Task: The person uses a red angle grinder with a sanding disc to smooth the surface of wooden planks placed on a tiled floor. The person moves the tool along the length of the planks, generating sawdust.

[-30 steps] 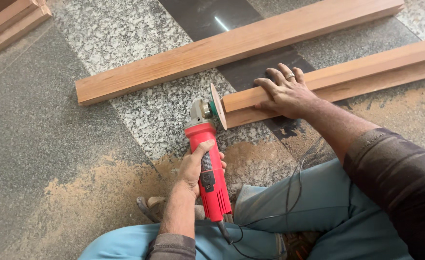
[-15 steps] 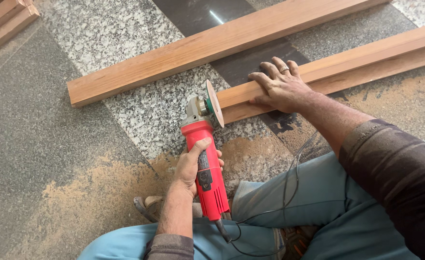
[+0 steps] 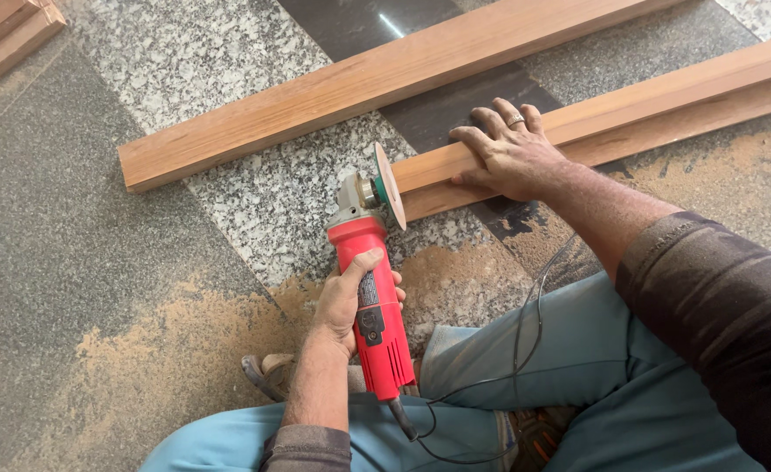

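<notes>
My left hand grips the body of a red angle grinder. Its sanding disc stands on edge against the cut end of a long wooden plank that runs off to the upper right. My right hand lies flat on top of that plank near its end, fingers spread, a ring on one finger. The grinder's black cord trails back over my blue trouser leg.
A second wooden plank lies parallel, farther away on the granite floor. More timber sits at the top left corner. Sawdust covers the floor at lower left and under the near plank. My sandalled foot is below the grinder.
The view has shifted slightly; the grinder's disc stays at the plank's end and my right hand stays pressed on the plank. No grip has changed.
</notes>
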